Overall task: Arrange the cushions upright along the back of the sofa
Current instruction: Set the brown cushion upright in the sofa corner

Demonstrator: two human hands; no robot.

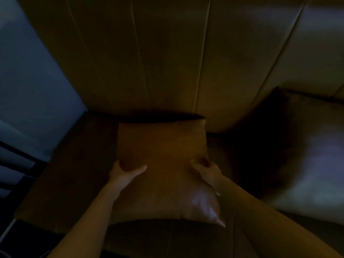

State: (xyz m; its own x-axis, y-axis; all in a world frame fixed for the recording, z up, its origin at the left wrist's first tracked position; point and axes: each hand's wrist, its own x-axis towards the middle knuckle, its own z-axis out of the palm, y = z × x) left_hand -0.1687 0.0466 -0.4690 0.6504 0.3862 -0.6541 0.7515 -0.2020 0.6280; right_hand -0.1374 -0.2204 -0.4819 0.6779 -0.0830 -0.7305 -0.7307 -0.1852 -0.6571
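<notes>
In dim light, an orange-brown square cushion (163, 164) is held over the sofa seat, its far edge close to the sofa back (167, 62). My left hand (123, 171) grips its left side and my right hand (206, 169) grips its right side. The cushion leans with its near corner (217, 218) hanging toward me. A second, larger cushion (307, 155) lies at the right against the sofa back.
The sofa's left armrest (61, 174) runs beside the cushion. A blue-grey wall (28, 81) lies to the left, with dark rails (14, 164) low on it. The sofa back has vertical seams.
</notes>
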